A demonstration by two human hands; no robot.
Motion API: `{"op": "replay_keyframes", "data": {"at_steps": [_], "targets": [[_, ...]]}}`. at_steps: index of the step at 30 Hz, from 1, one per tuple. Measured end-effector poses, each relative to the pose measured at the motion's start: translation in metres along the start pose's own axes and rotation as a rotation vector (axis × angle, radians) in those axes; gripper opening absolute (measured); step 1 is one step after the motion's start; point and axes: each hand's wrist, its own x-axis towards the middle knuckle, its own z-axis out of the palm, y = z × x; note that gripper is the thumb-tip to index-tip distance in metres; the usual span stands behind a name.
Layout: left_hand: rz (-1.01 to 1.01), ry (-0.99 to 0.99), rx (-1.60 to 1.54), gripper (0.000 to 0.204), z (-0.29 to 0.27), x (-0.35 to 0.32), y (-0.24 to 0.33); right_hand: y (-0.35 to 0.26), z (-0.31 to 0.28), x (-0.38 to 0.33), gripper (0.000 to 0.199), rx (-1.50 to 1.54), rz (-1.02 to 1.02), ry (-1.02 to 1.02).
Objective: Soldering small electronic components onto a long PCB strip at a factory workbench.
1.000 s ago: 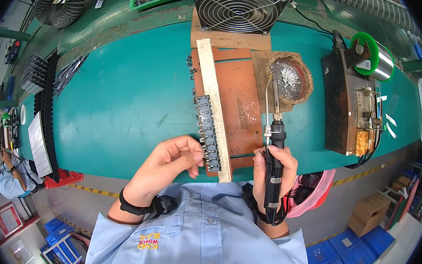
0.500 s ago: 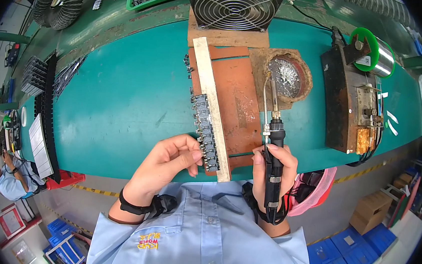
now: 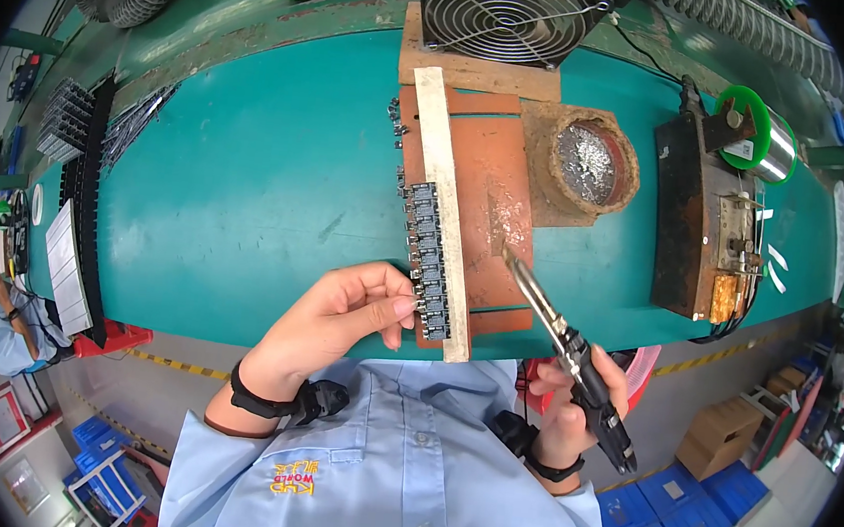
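My right hand [image 3: 578, 406] is wrapped round the black handle of a soldering iron [image 3: 548, 320]. The iron slants up and left, its tip above the reddish-brown board [image 3: 494, 185]. A pale straight strip [image 3: 442, 155] lies along that board's left side. Against the strip's left edge runs a row of small dark electronic components [image 3: 428, 254] with metal leads. At the near end of this row my left hand [image 3: 353, 308] pinches with thumb and forefinger; whatever is between the fingertips is too small to make out.
A round pot of solder [image 3: 588, 163] sits right of the board. Behind stands a black fan [image 3: 509, 15]. Farther right are a solder wire spool [image 3: 778, 149] and a dark metal box [image 3: 687, 216]. Dark parts [image 3: 67, 132] lie at far left, near another person [image 3: 10, 328].
The soldering iron has swung away from the solder pot, tip now over the board and handle lower right. My left hand keeps its pinch at the row. The whole view has shifted slightly.
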Motion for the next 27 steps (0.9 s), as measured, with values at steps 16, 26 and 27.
{"op": "replay_keyframes", "data": {"at_steps": [16,26,27], "targets": [[-0.03,-0.068,-0.007,0.012,-0.004,0.004,0.002,-0.016,-0.022,0.022,0.055,-0.289,-0.388,-0.659],[-0.033,-0.071,0.006,0.011,-0.005,0.006,0.003,-0.018,-0.018,0.024,0.058,-0.328,-0.355,-0.697],[-0.033,-0.062,0.004,0.01,-0.004,0.007,0.003,-0.018,-0.018,0.025,0.058,-0.331,-0.362,-0.696]]}}
